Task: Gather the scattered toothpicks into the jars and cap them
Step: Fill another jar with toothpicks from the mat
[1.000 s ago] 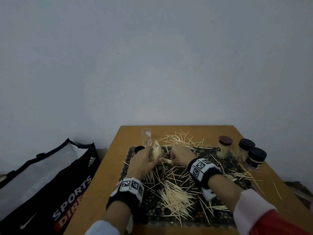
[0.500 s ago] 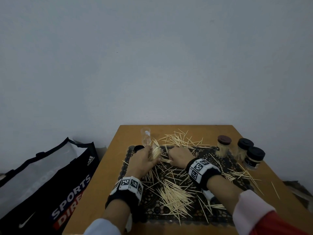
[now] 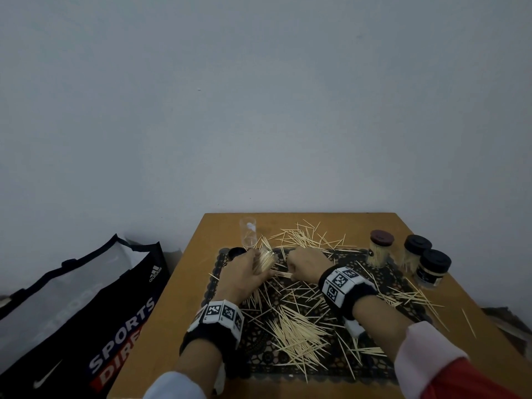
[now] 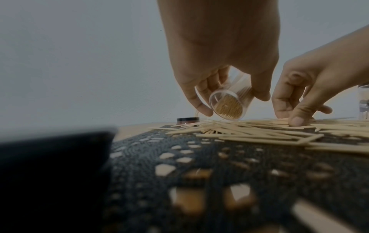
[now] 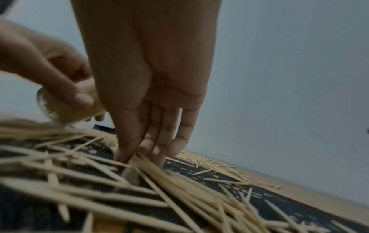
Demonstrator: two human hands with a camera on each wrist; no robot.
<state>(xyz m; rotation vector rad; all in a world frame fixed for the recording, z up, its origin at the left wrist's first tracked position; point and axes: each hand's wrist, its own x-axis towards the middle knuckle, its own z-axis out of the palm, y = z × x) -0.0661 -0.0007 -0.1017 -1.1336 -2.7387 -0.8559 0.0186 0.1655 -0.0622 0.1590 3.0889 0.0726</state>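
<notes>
Left hand (image 3: 244, 272) grips a clear jar (image 4: 227, 105), tilted and part-filled with toothpicks, just above the black lace mat (image 3: 383, 286). Right hand (image 3: 305, 264), fingers curled, pinches loose toothpicks (image 3: 296, 332) on the mat beside it. Three capped jars (image 3: 408, 254) stand far right.

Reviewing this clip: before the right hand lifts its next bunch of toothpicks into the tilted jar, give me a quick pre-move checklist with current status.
1. Left hand grips the open jar: ok.
2. Jar tilted with its mouth clear of fingers: ok.
3. Room left in the jar: not ok, it looks nearly full.
4. Right hand has its fingertips on loose toothpicks on the mat: ok; a firm pinch: cannot tell.
5. Loose cap within reach behind the jar: ok.
6. Empty spare jar standing upright nearby: ok.
</notes>
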